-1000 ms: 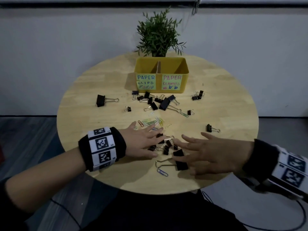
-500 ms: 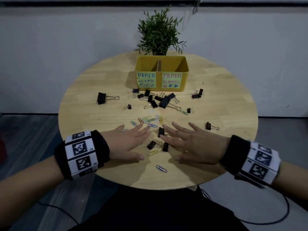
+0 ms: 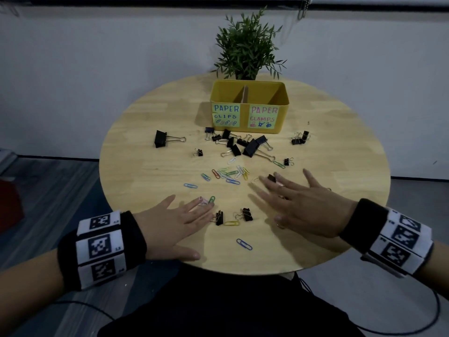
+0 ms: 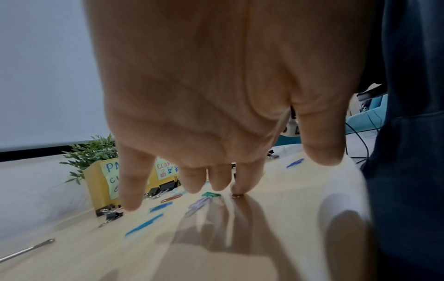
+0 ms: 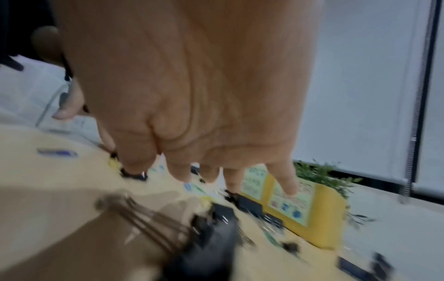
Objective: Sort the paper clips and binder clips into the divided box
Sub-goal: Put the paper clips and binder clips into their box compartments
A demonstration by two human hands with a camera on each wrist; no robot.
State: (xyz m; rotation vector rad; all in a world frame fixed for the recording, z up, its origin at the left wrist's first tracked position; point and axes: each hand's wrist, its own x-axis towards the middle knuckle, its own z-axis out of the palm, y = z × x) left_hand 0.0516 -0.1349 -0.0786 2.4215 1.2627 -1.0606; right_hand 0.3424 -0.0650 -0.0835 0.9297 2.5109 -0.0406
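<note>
A yellow divided box labelled PAPER CLIPS and PAPER CLAMPS stands at the back of the round wooden table. Black binder clips lie in front of it, and coloured paper clips are scattered mid-table. My left hand lies flat, palm down, fingers straight; its fingertips touch the table by a green paper clip. My right hand is spread flat over several binder clips, one at its fingertips. Two binder clips and a yellow paper clip lie between the hands.
A potted green plant stands behind the box against the white wall. A large binder clip lies apart at the left, a pair at the right. A blue paper clip lies near the table's front edge.
Both hands have slid apart over the table, left hand leftward and right hand rightward and forward, spreading the clips that lay under them. The two binder clips between them are now uncovered.
</note>
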